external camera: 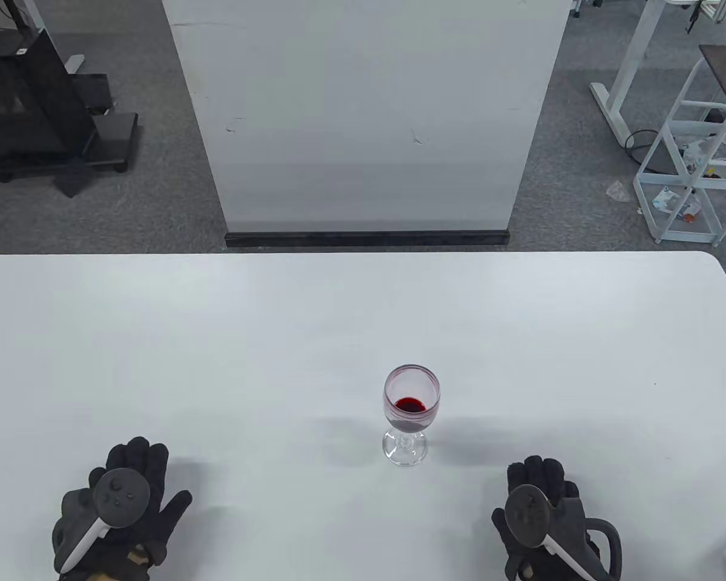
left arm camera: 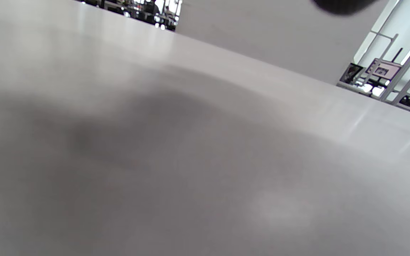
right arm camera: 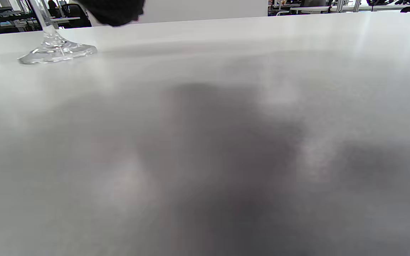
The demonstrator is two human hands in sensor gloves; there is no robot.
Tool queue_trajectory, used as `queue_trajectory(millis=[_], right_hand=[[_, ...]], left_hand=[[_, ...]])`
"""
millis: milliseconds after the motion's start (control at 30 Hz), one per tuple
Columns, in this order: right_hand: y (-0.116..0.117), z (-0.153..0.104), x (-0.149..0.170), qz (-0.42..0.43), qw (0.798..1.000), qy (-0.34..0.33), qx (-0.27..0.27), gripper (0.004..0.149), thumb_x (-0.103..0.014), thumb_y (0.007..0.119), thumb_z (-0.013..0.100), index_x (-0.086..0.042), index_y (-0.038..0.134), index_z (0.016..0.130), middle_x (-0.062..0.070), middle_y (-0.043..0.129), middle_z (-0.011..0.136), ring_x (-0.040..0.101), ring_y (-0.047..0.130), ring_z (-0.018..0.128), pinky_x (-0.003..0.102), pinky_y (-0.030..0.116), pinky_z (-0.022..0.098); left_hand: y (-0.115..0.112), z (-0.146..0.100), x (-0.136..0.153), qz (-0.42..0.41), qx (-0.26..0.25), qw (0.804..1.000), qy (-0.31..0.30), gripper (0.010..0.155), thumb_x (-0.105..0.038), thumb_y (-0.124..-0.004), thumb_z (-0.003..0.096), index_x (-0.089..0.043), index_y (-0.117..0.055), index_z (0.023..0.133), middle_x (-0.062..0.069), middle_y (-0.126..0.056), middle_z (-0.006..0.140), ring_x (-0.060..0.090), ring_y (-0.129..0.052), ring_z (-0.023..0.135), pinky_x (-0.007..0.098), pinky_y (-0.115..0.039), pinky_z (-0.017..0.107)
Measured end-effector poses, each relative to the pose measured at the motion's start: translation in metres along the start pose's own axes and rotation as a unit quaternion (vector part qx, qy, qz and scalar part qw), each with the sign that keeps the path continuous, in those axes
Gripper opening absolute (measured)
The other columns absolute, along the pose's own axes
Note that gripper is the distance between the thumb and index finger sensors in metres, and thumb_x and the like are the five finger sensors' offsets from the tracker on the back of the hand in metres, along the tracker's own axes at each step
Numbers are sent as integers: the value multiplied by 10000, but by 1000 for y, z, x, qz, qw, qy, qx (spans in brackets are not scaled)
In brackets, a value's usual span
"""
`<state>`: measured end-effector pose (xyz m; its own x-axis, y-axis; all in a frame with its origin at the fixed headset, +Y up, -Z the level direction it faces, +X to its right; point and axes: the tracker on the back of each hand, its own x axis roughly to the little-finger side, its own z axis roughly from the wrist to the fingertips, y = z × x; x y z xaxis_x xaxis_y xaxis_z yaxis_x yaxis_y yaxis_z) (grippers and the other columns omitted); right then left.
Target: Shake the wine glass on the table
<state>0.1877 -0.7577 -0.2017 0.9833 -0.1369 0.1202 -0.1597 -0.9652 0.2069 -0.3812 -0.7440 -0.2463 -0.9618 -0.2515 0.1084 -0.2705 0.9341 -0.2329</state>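
Overhead cam; wrist cams skim table (external camera: 278,315) (shared).

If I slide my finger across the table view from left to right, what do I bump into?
Left hand → wine glass with a little red wine, standing upright → right hand. All of them are on the white table, and neither hand touches the glass.

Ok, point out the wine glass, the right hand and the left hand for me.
wine glass (external camera: 411,402): table view, on the bowl, at the red liquid.
right hand (external camera: 541,508): table view, on the back of the hand, at the tracker.
left hand (external camera: 124,499): table view, on the back of the hand, at the tracker.
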Motion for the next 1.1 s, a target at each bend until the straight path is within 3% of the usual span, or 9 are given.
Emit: queue_trajectory(millis=[867, 1100], right_hand=[[-4, 6, 5, 44, 999, -4, -4, 722, -521, 672, 497, -208, 348, 1062, 61, 260, 1159, 337, 192, 1062, 534, 335, 773], [-32, 18, 1, 130, 991, -5, 19, 700, -479, 720, 497, -186, 427, 1061, 88, 353, 1155, 366, 273, 1059, 546, 404, 765]], left_hand=[[0, 0, 0, -4, 2, 1000, -5, 797, -659, -529, 423, -383, -100, 1036, -87, 62, 1127, 214, 111, 1039, 453, 54, 731], [-1, 0, -4, 0, 2, 1000, -14, 797, -662, -525, 426, -382, -97, 1037, -83, 63, 1128, 217, 110, 1039, 455, 51, 732]])
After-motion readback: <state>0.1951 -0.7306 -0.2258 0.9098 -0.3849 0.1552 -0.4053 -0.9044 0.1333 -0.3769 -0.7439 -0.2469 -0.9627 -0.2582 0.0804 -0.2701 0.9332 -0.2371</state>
